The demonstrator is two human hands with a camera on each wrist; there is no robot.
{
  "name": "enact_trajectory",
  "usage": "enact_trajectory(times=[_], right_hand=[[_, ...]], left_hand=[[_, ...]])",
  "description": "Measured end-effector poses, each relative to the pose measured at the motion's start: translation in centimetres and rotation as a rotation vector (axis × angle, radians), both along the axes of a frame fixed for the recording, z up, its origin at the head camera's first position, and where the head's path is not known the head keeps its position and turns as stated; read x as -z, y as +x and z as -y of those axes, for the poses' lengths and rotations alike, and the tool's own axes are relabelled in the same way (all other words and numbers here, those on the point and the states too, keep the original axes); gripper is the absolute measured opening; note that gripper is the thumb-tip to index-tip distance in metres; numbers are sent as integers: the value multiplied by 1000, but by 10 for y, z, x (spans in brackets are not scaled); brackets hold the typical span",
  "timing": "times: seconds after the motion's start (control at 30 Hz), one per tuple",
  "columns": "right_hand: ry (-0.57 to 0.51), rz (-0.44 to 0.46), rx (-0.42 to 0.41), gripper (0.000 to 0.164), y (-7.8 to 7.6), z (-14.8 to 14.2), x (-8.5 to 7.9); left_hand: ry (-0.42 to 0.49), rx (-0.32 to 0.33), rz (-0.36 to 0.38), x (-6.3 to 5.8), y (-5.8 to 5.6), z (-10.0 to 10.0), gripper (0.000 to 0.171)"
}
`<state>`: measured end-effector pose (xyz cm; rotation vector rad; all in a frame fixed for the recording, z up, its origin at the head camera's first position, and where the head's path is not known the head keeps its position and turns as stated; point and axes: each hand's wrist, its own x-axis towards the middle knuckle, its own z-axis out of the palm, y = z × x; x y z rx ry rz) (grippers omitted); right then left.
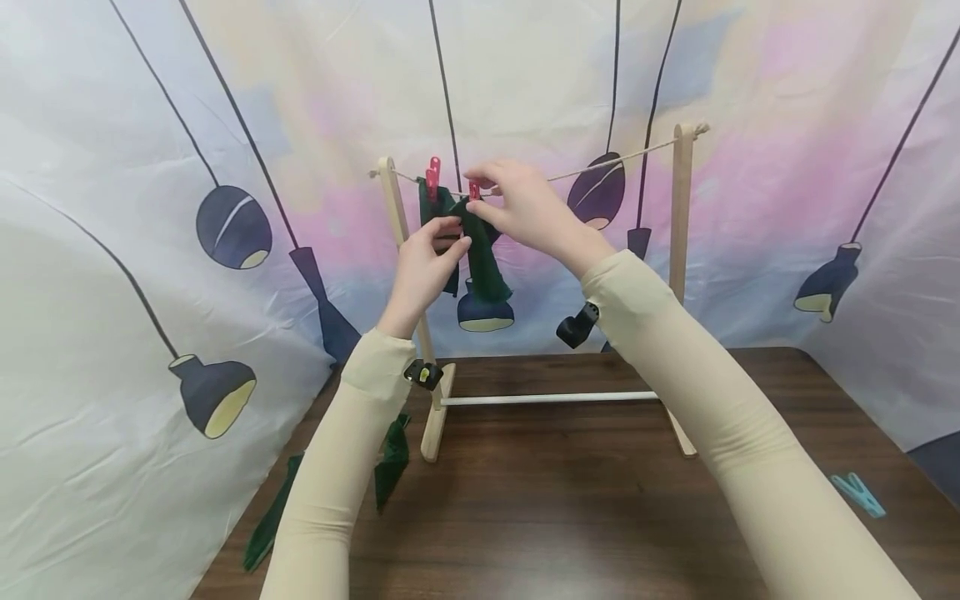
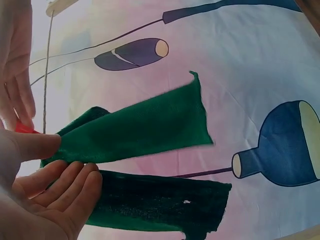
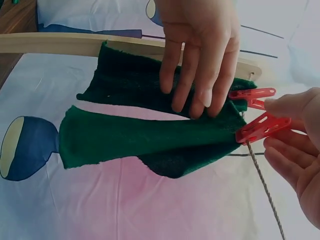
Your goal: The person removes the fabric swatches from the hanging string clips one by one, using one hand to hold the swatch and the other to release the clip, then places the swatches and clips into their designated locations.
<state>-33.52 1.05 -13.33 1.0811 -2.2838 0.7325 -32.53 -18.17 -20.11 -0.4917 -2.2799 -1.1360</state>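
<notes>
Between its thumb and fingers my right hand (image 1: 528,204) pinches a red clothespin (image 3: 262,128). The clothespin's jaws sit on the upper end of a green cloth strip (image 3: 150,137), right at the rope (image 3: 265,186). My left hand (image 1: 422,271) is beside that upper end, its fingers (image 3: 206,82) extended and loosely spread over the cloth, with its thumb by the edge in the left wrist view. Just left of it, a second green cloth (image 3: 125,75) hangs from the rope under another red clothespin (image 1: 432,179).
The rope runs between two wooden posts (image 1: 681,208), joined low down by a white rod (image 1: 551,398). More green cloth (image 1: 392,462) lies on the brown table (image 1: 570,517) at left. A blue clothespin (image 1: 858,494) lies at right. A lamp-patterned curtain (image 1: 315,125) hangs behind.
</notes>
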Motion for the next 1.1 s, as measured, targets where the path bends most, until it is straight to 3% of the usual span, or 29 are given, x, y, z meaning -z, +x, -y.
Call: enact_trajectory(times=[0.2,0.5,0.7,1.1], right_hand=[[-57,76,-19,47,-2,2,-6],[-98,114,-34,47,0,5,-17],[-67,96,-13,46,2,5,-17],[-26,85,0,40,-1,13,-19]], left_hand=[[21,6,0,-5,-4,-4,44],[81,2,-17,-13,-12,-13,37],[81,-28,-48,-13,-15,-15,27],[102,-35,-22,-14,-13,-12,26]])
